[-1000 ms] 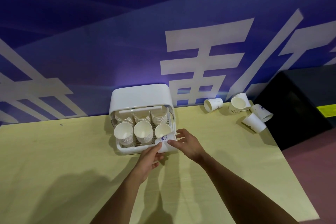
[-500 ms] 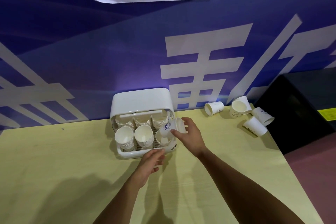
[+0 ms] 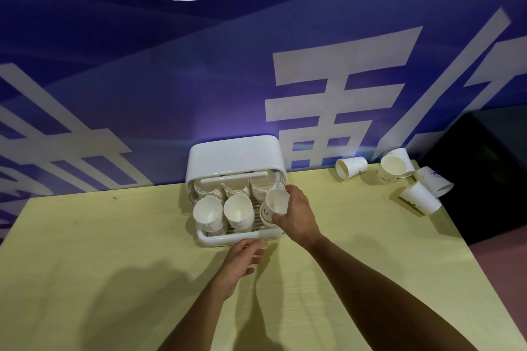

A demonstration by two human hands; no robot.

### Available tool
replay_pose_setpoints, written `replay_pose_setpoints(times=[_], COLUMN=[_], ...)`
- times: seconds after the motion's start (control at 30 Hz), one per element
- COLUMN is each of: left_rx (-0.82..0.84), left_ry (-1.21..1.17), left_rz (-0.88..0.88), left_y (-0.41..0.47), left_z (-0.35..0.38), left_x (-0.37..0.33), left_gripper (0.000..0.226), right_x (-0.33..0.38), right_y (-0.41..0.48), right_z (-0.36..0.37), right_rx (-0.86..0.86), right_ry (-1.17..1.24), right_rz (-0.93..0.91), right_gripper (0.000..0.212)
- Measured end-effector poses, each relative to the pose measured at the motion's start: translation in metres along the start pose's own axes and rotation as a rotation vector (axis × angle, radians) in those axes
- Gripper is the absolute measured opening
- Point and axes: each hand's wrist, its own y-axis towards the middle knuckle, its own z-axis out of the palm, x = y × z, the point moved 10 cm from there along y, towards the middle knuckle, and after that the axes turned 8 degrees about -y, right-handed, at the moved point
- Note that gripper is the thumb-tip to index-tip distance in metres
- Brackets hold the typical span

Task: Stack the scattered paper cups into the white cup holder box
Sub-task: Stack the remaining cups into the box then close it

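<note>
White box [image 3: 233, 155] of stacked paper cups [image 3: 238, 212]

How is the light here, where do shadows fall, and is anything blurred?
Head view: dim bluish light; soft arm shadows lie on the pale yellow table, left of each arm; the left hand looks slightly blurred; the right hand, white paper cup and white plastic cup holder box look sharp.

Yellow table [image 3: 114, 251], blue banner [image 3: 142, 80] (possibly fabric)
</note>
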Motion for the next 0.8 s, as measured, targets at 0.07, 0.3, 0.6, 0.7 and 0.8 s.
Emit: replay_pose_setpoints(times=[0.07,0.3,0.6,0.7,0.8], left_rx=[-0.014,-0.037,0.03,0.069,0.104], left_ry=[0.002,0.025,0.052,0.066,0.097], left_rz=[-0.009,-0.026,-0.016,-0.008,0.003], left_y=[-0.001,-0.003,0.01,0.017,0.023], left_z=[-0.005,-0.012,0.014,0.034,0.056], left_x=[0.004,0.01,-0.007,-0.014,-0.021], left_gripper=[0.03,0.028,0.032,0.033,0.055], right_x=[-0.001,-0.005,-0.029,-0.048,-0.07], right_y=[-0.002,-0.005,-0.004,-0.007,-0.011], right_z=[0.004,0.014,-0.009,-0.023,-0.041], right_rx=[-0.005,0.03,0.018,0.001,-0.034], right_ry=[0.013,-0.058,-0.035,-0.031,-0.034], right_rz=[0.005,-0.01,0.061,0.075,0.12], right_gripper=[0.086,0.085,0.084,0.08,0.078])
